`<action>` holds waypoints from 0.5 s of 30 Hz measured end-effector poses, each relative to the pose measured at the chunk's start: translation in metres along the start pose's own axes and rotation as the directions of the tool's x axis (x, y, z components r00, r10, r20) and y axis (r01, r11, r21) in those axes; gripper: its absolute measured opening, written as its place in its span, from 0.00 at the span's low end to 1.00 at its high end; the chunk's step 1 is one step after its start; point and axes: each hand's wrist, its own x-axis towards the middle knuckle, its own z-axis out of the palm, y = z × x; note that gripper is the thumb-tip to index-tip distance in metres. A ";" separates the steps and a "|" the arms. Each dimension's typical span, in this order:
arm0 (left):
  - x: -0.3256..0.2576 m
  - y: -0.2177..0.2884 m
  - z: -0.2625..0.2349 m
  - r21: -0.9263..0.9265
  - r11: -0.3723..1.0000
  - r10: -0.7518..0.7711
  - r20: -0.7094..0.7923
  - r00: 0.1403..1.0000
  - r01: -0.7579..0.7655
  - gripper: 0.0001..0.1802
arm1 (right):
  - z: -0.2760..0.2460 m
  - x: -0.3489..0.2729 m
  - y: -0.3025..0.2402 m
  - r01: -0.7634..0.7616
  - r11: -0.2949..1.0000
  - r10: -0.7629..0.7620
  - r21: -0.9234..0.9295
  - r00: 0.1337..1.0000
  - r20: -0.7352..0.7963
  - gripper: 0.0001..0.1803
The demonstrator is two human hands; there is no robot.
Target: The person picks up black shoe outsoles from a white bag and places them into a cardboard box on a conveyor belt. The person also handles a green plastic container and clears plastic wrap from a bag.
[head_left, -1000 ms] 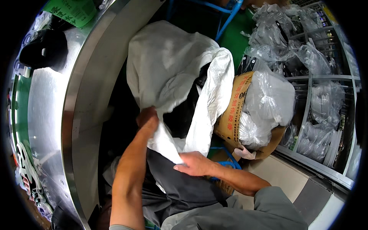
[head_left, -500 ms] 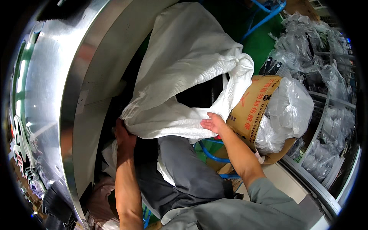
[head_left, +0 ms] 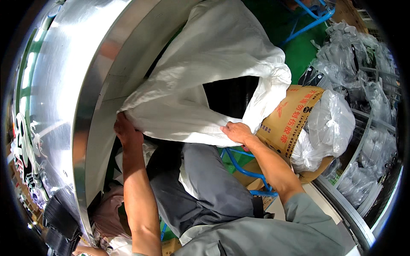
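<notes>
A big white woven sack [head_left: 200,81] lies open in front of me, its dark mouth [head_left: 230,96] facing right. My left hand [head_left: 126,130] grips the sack's lower left edge beside the curved steel table rim [head_left: 85,111]. My right hand [head_left: 237,131] clutches the sack's lower rim near the mouth, close to a brown cardboard box [head_left: 290,117]. My grey trousers [head_left: 200,187] show below the sack.
The cardboard box holds a clear plastic bag [head_left: 329,123] of pale parts. Metal shelving [head_left: 371,141] with several bagged parts stands at right. A blue metal frame [head_left: 241,166] sits under the box, on a green floor [head_left: 299,47]. Black items [head_left: 57,217] lie at lower left.
The sack has been pulled up and spread wider, its mouth now facing right. My left hand rose along the table rim and my right hand shifted slightly with the sack's edge.
</notes>
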 end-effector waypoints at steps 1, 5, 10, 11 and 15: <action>0.002 0.007 0.000 -0.001 1.000 -0.007 -0.071 0.997 0.007 0.25 | -0.004 -0.008 -0.003 0.007 0.999 -0.007 0.036 1.000 -0.008 0.28; 0.024 0.012 -0.005 -0.100 0.991 -0.111 -0.189 0.976 0.094 0.26 | -0.038 -0.083 -0.022 0.088 0.899 -0.032 0.429 0.990 -0.135 0.24; 0.074 -0.014 -0.046 0.933 0.007 0.422 0.324 0.847 -0.360 0.21 | -0.037 -0.177 -0.082 0.278 0.920 -0.215 0.276 0.948 -0.235 0.17; 0.010 0.011 0.004 0.908 -0.059 0.606 0.363 0.708 -0.415 0.19 | -0.027 -0.187 -0.084 0.261 0.920 -0.192 0.291 0.951 -0.244 0.16; -0.124 0.042 0.083 0.350 0.231 0.420 0.805 0.418 -0.908 0.17 | -0.020 -0.215 -0.087 0.273 0.885 -0.198 0.376 0.954 -0.224 0.13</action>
